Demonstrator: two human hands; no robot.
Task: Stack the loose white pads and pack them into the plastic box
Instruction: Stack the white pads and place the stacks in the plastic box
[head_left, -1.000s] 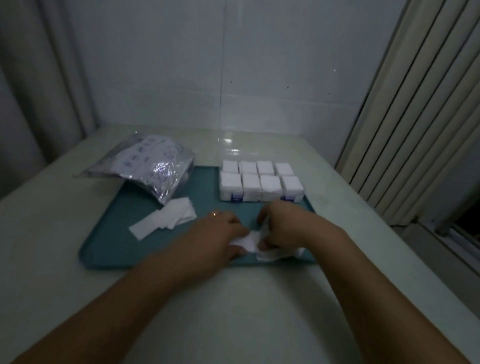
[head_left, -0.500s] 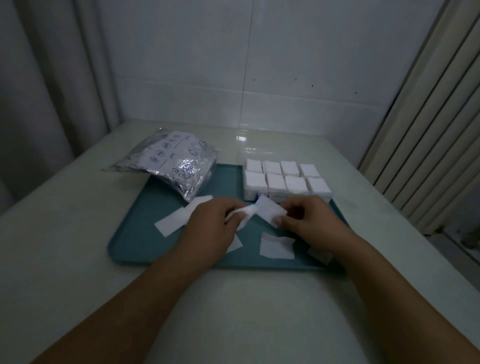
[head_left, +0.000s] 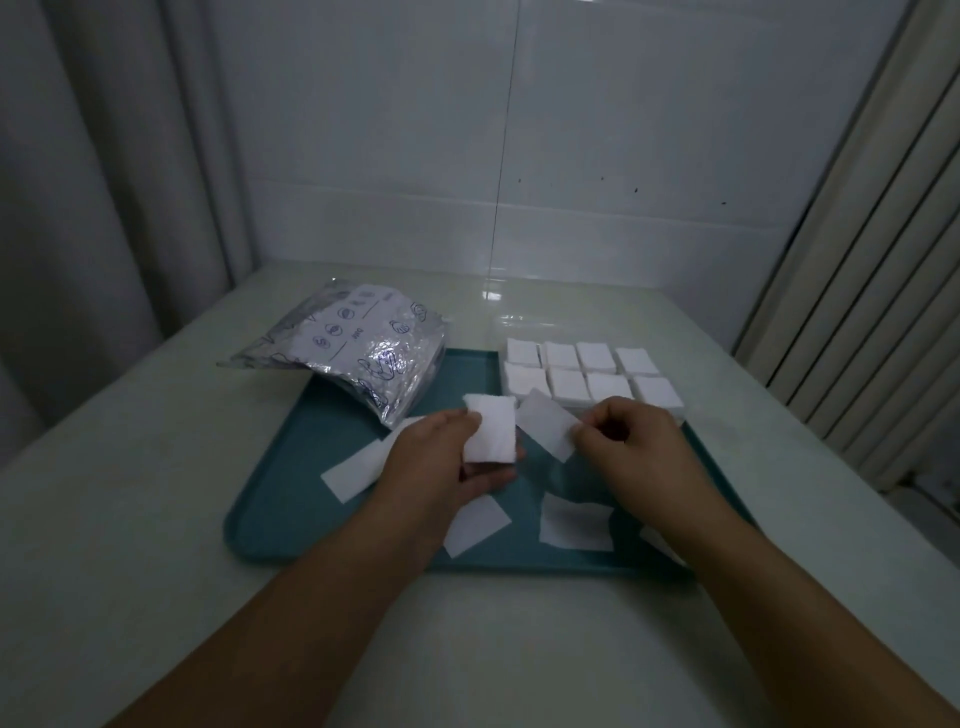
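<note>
Above the teal tray (head_left: 270, 525), the left hand (head_left: 441, 467) grips a small pad stack (head_left: 490, 434) and the right hand (head_left: 628, 441) pinches one pad (head_left: 545, 431) by its edge; they look light, limp, best held flat.

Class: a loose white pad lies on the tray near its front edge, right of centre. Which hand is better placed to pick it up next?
Probably the right hand: it hovers nearer that loose pad and pinches one thin pad; the left hand grips a stack.
</note>
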